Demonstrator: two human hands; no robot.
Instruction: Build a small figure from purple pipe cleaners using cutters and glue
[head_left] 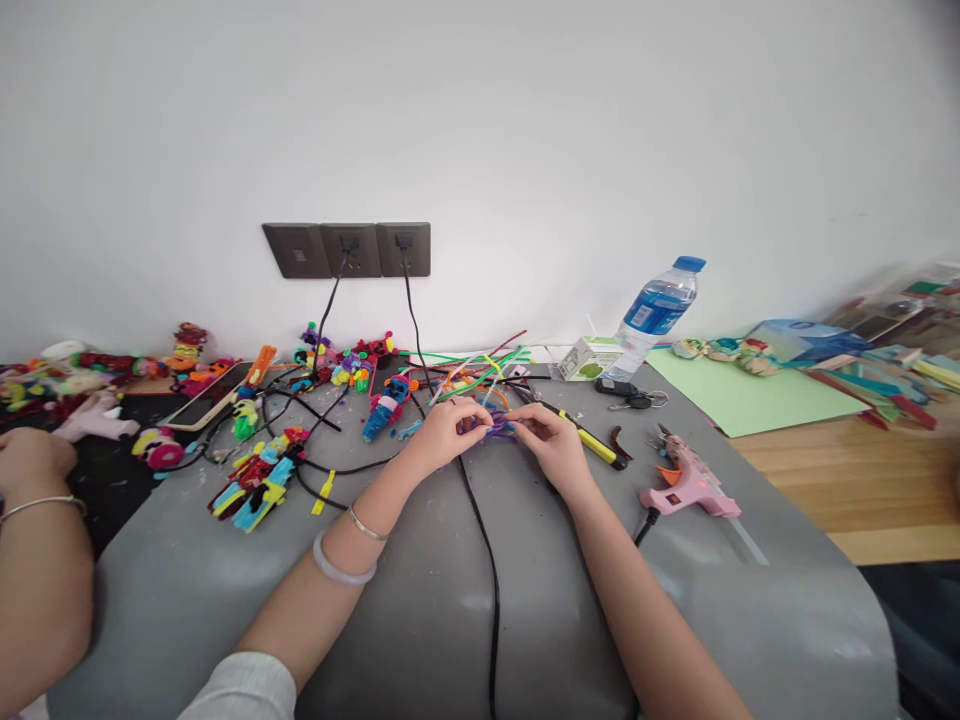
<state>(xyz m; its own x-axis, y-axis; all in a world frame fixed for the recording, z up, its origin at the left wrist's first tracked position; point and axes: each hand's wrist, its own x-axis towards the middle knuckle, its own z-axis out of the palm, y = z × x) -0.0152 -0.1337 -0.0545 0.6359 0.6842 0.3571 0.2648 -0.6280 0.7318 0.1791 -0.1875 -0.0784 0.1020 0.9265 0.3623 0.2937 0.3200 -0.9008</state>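
Both my hands meet over the grey table, fingertips pinched on a purple pipe cleaner (498, 425). My left hand (455, 432) grips it from the left, closed. From the right, my right hand (551, 442) is also closed on the purple piece. Its exact shape is partly hidden behind the fingers. Just beyond my hands lie loose pipe cleaners (480, 372) in green, red, white and orange. A blue pipe-cleaner figure (388, 407) rests left of my left hand. A yellow and black utility knife (600, 447) lies beside my right hand.
A pink glue gun (690, 482), keys (637, 401), a drink carton (589, 358) and a water bottle (654, 312) stand or lie to the right. More pipe-cleaner figures (259, 478) and a phone (208, 397) are left. Black cords (487, 560) cross the table. Another person's arm (41, 560) is far left.
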